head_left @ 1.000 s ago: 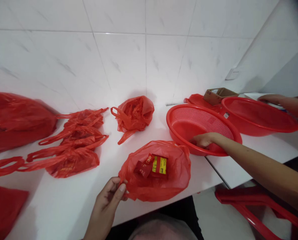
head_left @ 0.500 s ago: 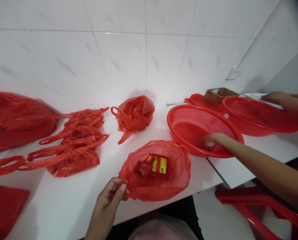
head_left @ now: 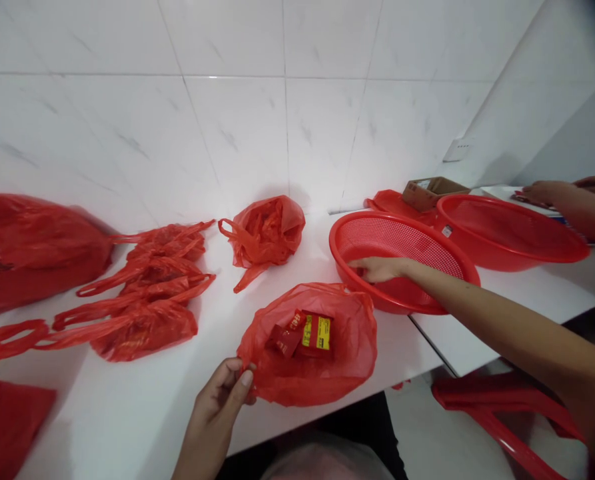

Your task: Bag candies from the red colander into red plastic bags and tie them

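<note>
The left hand (head_left: pixel 220 407) pinches the open red bag (head_left: pixel 302 392) near the edge of the table (head_left: pixel 102 413). A hard tug could spill the packets (head_left: pixel 318 332) inside. The right hand (head_left: pixel 380 268) is in the holey basket (head_left: pixel 407 237), fingers a bit bent; I can't tell if they hold anything. Bumping its rim could tip it.

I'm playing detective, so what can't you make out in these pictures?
Whether the right hand holds anything: head view, too small and blurred.
Small print on the yellow packet: head view, too small.
What's in the row of bags: head view, hidden by crumpled red plastic.
Left end of the big bag: head view, cut off by the edge.
</note>
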Demonstrator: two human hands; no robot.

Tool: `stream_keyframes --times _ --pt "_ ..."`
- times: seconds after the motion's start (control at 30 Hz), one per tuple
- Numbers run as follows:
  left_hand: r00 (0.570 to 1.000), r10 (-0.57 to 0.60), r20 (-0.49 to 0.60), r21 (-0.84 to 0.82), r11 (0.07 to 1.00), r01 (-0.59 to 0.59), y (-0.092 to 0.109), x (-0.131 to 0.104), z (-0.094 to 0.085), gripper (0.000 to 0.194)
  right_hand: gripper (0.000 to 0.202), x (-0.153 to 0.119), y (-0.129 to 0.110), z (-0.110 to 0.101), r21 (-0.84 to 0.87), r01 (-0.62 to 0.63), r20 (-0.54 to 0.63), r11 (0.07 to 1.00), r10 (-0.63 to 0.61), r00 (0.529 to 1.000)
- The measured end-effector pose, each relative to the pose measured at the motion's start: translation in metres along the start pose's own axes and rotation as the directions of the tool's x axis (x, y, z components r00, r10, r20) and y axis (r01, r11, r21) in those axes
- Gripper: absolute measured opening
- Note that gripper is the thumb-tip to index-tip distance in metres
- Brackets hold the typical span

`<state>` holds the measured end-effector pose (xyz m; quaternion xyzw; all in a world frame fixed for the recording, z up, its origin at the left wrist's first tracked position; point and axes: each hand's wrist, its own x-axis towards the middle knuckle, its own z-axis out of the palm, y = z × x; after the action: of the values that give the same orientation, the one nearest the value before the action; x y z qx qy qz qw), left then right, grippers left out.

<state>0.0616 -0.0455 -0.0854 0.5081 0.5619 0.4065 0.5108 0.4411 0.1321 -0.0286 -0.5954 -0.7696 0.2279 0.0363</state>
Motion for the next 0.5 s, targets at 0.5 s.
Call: stream_keyframes --times 0.5 --pt "0.995 -0.064 -0.073 -0.282 0.958 0.041 0.009 -0.005 -0.007 0.039 0.041 -0.052 -0.100 0.024 -0.050 0.224 -0.479 0.973 -0.220 0.850"
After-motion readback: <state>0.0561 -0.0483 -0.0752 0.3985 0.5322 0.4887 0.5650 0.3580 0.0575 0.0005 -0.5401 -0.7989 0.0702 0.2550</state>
